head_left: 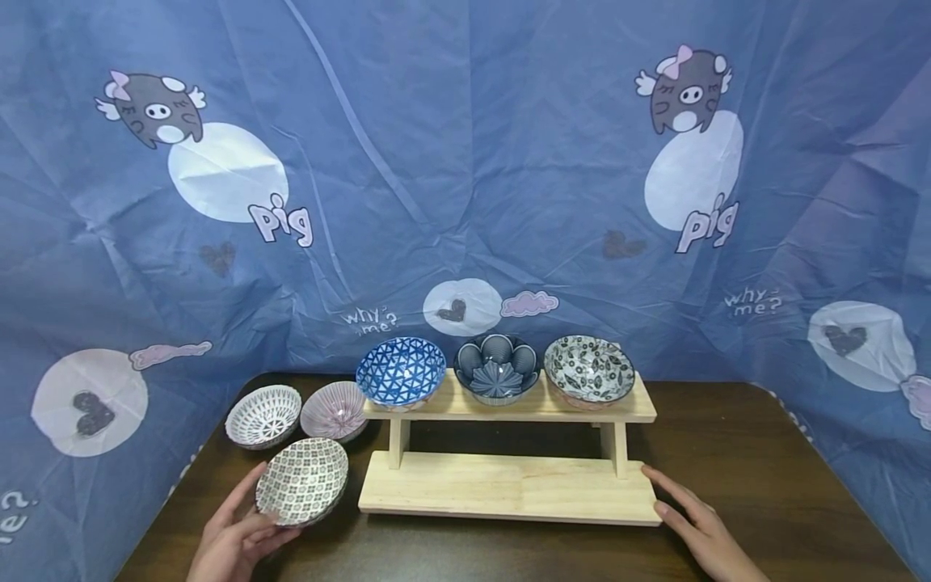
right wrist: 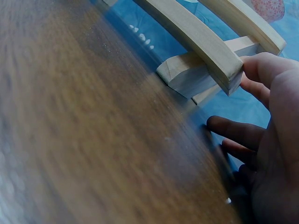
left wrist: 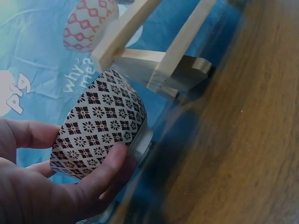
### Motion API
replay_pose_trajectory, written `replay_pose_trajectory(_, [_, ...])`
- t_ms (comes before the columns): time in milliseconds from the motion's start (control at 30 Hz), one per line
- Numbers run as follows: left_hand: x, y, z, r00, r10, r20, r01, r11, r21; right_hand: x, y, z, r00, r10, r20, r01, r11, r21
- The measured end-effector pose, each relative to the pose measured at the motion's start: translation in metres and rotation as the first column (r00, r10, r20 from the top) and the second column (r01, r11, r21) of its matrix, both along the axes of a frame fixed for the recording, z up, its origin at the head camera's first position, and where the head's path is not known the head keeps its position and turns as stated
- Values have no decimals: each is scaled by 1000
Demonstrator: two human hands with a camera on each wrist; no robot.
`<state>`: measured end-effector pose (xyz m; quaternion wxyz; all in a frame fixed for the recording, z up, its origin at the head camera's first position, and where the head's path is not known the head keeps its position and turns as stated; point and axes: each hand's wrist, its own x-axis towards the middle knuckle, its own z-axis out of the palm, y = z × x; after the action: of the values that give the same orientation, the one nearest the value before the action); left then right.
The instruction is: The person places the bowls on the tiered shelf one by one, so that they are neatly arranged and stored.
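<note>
Got flower-print bowl (head_left: 302, 481) gripped in left hand (head_left: 236, 529), near left // touching right end of wooden stand (head_left: 509, 487) with spread-fingered right hand (head_left: 698, 524)

a white bowl (head_left: 302, 482) bears dark florets, and a blue bowl (head_left: 401, 372) white triangles.

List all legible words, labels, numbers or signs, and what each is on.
"pig", blue backdrop, upper left.
"pig", backdrop, upper right.
"why me?", backdrop, left of centre.
"why me?", backdrop, right side.
"e?", backdrop, left edge; the rest is cut off.
The left wrist view also shows "pig" and "why me?".
No lettering is visible on any bowl or the wooden stand.
</note>
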<state>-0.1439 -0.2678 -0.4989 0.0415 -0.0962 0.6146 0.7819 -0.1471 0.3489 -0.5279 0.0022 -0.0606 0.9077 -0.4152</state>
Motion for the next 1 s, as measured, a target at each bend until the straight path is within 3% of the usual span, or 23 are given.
replay_pose_trajectory(333, [6,-3,4,994,-51,-94,56,997,53,1,0,-2,999,-1,-40,1,1000,7])
replay_pose_trajectory(600, [9,4,15,999,-14,-39,13,1000,-17,1,0,-1,999,0,-49,0,1000,3])
replay_pose_trajectory(1000, [15,13,27,997,-53,-54,52,999,-17,1,-1,-1,999,-6,-35,7,1000,22])
